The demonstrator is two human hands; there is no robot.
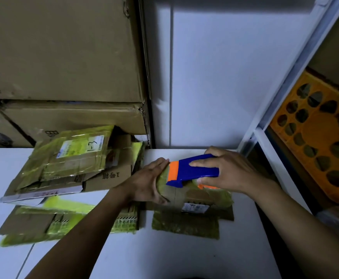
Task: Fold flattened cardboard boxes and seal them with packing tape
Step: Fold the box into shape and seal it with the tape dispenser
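right hand (229, 174) grips blue-orange tape dispenser (192, 171) on top of small cardboard box (192, 198) – box sits on white table (164, 254), right of flattened boxes (68, 164). left hand (150, 184) lies flat, fingers straight, on the box's left side.

box (176, 195) label (194, 208) print unreadable, orange crate (315, 137) cut off right

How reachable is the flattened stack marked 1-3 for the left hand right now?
Probably yes: the stack lies just beside the left hand, nothing between them, though that hand is steadying the box being taped.
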